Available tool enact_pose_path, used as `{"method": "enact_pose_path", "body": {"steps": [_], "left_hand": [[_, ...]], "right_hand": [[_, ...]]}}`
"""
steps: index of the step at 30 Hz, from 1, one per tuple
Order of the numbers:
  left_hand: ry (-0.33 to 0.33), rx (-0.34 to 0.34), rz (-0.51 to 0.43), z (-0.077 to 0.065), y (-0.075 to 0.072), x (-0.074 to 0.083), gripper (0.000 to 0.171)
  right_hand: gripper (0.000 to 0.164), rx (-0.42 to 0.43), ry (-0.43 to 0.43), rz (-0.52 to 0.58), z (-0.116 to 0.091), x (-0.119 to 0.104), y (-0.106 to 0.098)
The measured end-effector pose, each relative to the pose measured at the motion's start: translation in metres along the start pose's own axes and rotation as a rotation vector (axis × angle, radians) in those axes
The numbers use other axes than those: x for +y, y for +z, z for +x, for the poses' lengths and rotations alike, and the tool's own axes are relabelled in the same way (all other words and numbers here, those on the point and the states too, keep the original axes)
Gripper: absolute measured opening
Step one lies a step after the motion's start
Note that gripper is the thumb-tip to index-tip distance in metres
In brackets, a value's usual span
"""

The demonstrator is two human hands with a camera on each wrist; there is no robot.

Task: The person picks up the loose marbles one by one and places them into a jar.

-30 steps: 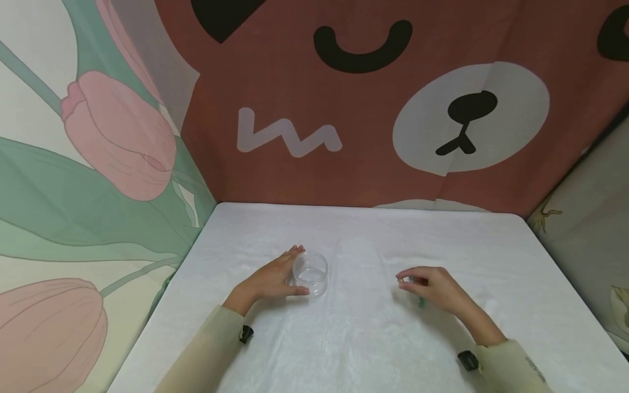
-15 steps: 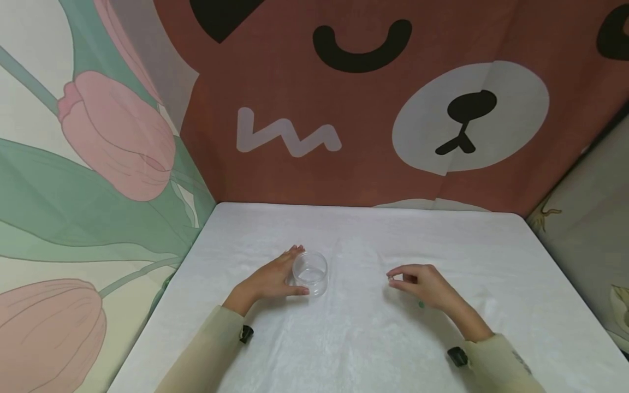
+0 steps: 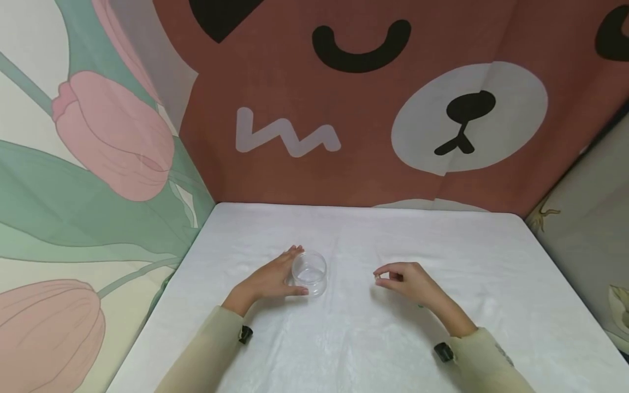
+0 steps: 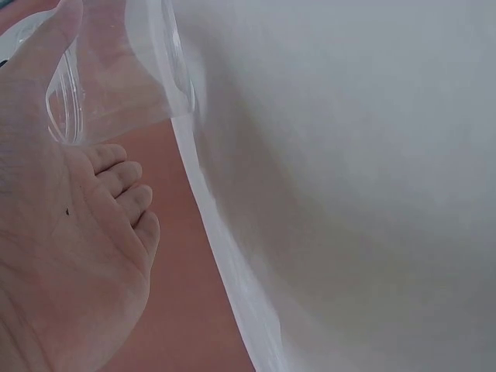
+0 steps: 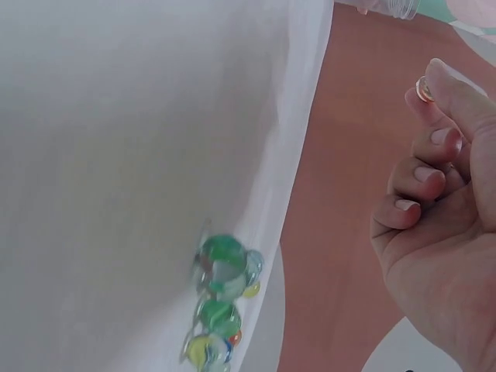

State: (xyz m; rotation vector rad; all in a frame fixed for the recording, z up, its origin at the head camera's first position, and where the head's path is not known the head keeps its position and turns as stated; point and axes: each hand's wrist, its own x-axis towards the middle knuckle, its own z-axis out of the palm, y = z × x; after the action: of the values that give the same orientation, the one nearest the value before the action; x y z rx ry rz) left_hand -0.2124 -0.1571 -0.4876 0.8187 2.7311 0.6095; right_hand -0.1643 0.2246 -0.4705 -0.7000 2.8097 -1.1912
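Note:
My left hand (image 3: pixel 269 281) holds a clear plastic jar (image 3: pixel 318 281) from its left side, thumb in front and fingers behind. In the left wrist view the thumb crosses the wall of the jar (image 4: pixel 124 85). The jar stands upright with an open top and nothing visible inside. To its right, my right hand (image 3: pixel 411 283) pinches a small clear glass marble (image 5: pixel 423 90) with an orange tint between thumb and index finger. The other right fingers (image 5: pixel 418 177) are curled in. Hand and marble are above the tablecloth, some distance from the jar.
Several glass marbles (image 5: pixel 220 318), green, yellow and clear, lie on the white tablecloth (image 3: pixel 363 338). In the head view my right hand hides most of them. A brown curtain with a bear print (image 3: pixel 363 180) hangs behind the table, a tulip-print one (image 3: pixel 118 136) at left.
My right hand has moved left toward the jar with the marble between its fingertips, over the tablecloth. My left hand and the jar have stayed in place.

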Motion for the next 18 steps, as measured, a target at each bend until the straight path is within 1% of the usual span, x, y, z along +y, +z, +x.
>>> {"method": "enact_pose_path", "body": {"steps": [4, 9, 15, 18], "left_hand": [[-0.005, -0.001, -0.006, 0.000, 0.000, 0.001, 0.114], [-0.011, -0.007, -0.010, -0.001, 0.000, 0.003, 0.114], [0.000, -0.003, 0.001, -0.001, 0.000, 0.002, 0.113], [0.003, -0.002, 0.006, 0.000, 0.000, 0.002, 0.113]], "right_hand": [[0.024, -0.008, -0.010, 0.007, 0.004, -0.004, 0.004], [0.025, -0.029, -0.002, 0.027, 0.009, -0.010, 0.009], [0.023, -0.020, -0.056, 0.036, 0.013, -0.016, 0.013], [0.023, -0.012, -0.070, 0.041, 0.016, -0.018, 0.016]]}}
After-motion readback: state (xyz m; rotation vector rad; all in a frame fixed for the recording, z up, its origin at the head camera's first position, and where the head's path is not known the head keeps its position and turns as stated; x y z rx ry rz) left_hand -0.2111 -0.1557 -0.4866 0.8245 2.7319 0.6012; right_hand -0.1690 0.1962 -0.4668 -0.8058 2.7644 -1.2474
